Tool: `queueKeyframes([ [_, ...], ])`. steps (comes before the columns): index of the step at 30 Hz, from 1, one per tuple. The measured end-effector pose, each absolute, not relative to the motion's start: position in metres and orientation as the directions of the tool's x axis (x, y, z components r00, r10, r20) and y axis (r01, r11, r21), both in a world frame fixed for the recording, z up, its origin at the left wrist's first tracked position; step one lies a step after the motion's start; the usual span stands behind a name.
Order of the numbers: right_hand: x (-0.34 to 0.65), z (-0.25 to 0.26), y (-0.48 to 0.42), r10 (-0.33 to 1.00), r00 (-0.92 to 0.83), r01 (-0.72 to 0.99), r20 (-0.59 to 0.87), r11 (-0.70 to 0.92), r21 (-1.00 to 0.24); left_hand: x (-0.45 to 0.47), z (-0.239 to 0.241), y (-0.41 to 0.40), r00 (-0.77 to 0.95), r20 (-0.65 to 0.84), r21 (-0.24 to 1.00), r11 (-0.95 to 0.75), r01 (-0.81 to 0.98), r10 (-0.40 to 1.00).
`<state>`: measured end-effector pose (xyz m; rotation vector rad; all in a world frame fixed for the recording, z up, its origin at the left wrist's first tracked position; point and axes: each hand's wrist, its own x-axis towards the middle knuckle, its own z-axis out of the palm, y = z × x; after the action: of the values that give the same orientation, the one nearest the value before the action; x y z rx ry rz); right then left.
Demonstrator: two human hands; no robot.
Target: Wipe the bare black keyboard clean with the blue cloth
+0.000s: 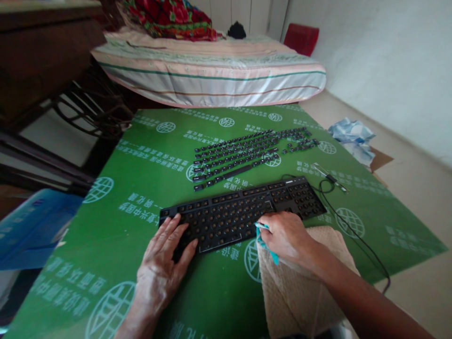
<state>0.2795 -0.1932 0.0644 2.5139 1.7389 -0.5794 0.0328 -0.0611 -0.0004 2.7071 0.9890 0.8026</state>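
We have a green board (212, 294) bearing pale globe logos (111, 308) and "中国梦". Centred on it, our black keyboard (226, 217) bares rows of brownish key sockets. Our left hand (158, 270) spreads over its left end; our right hand (286, 235) pinches a teal cloth (274, 257) at the front edge. Black keycaps (238, 172) line up beyond.

We've got the keyboard (219, 221) on the bench (141, 141), keycaps (243, 168) in rows behind it, and a tool (331, 178) just past its right back corner. Its cable (339, 217) trails off right, our towel (296, 292) is in front of its right half, and the bed (219, 84) is well behind it.
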Motion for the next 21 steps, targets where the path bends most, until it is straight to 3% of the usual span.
queueKeyframes([
  [7,0.2843,0.0635,-0.1964,0.904,0.257,0.893,-0.342,-0.357,-0.272,0.0310,-0.0016,-0.0603,0.645,0.437,0.297,-0.777,0.555,0.628],
  [13,0.2806,0.0636,-0.1926,0.891,0.294,0.909,-0.346,-0.373,-0.188,0.0331,0.0013,-0.0621,0.649,0.435,0.298,-0.780,0.550,0.624],
  [21,0.2807,0.0657,-0.1901,0.906,0.301,0.901,-0.296,-0.372,-0.223,0.0325,0.0024,-0.0632,0.649,0.431,0.311,-0.779,0.545,0.627],
])
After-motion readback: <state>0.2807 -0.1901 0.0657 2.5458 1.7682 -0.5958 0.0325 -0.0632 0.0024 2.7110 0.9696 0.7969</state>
